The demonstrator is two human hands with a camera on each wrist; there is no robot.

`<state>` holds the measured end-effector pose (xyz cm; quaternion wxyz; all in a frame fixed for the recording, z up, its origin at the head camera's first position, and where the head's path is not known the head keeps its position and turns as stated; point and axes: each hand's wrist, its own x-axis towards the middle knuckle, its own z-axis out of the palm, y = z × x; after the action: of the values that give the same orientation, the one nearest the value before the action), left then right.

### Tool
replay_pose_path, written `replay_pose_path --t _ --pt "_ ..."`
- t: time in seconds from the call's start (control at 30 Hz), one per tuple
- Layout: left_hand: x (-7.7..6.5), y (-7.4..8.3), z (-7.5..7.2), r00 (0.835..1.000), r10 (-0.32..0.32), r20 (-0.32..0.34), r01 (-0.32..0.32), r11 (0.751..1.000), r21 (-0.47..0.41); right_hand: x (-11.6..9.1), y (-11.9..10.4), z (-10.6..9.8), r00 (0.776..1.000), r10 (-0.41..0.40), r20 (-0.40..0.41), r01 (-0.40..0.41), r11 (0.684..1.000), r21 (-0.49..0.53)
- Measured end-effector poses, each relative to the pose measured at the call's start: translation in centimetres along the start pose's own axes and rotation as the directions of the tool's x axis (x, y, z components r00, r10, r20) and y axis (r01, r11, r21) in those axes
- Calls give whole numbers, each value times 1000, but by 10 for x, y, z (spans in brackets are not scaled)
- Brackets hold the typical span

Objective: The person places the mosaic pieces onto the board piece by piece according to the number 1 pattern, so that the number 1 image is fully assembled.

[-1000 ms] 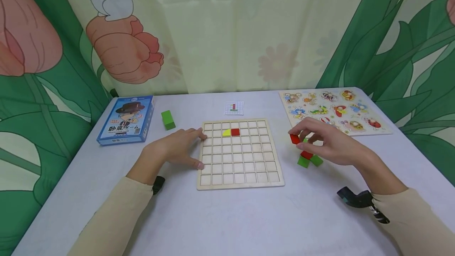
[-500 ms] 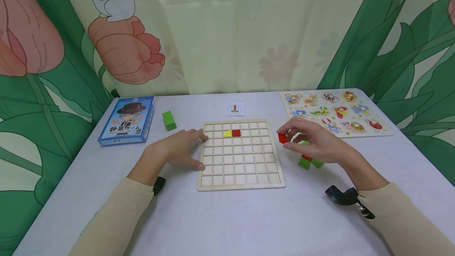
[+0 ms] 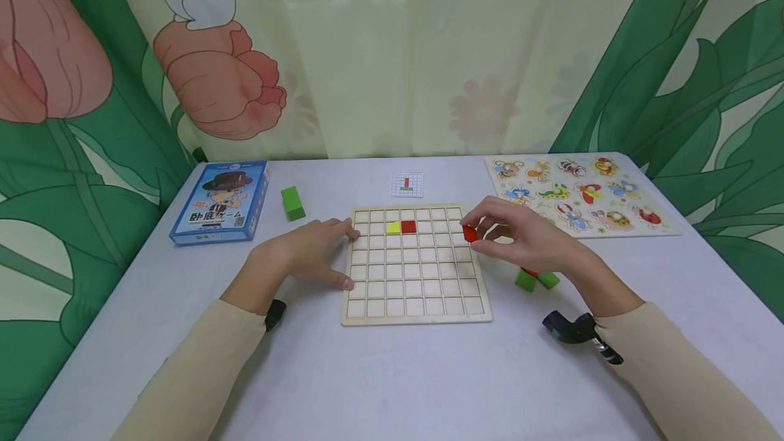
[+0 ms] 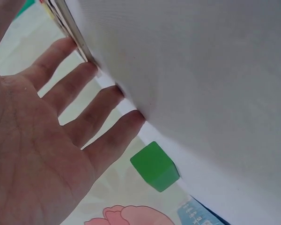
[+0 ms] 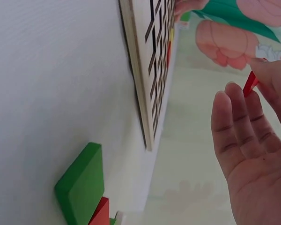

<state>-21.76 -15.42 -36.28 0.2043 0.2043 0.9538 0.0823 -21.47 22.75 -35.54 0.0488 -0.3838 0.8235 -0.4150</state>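
A wooden grid board (image 3: pixel 403 306) lies on the table. One of its upper cells holds a yellow piece with a slanted side (image 3: pixel 393 228), and a red square (image 3: pixel 408 226) fills the cell beside it. My left hand (image 3: pixel 309 255) touches the board's left edge with thumb and fingers spread. Over the right edge, my right hand (image 3: pixel 520 233) pinches a small red block (image 3: pixel 469 233) between thumb and fingertips. The right wrist view shows this red block (image 5: pixel 249 84) edge-on, raised above the table. Below that hand are green blocks (image 3: pixel 525 280) with a red piece (image 5: pixel 100 213) among them, partly hidden.
A small printed pattern card (image 3: pixel 407 185) lies behind the board. To the left are a green block (image 3: pixel 292 203) and a blue game box (image 3: pixel 220 203). An insect picture board (image 3: pixel 612 196) lies at the back right, partly behind the right hand.
My right hand has moved left with the red block, from above the green and red pieces to the board's right edge. My left hand has stayed at the board's left edge.
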Motion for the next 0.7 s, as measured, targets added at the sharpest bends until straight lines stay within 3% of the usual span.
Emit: replay_pose_path --t 0.47,0.7 --pt "1 0 -1 1000 3 -1 -3 1000 18 29 1 5 1000 17 12 -17 1000 -21" --pt "1 1 -3 1000 8 3 -8 1000 18 46 0 11 998 39 56 -38 999 -18"
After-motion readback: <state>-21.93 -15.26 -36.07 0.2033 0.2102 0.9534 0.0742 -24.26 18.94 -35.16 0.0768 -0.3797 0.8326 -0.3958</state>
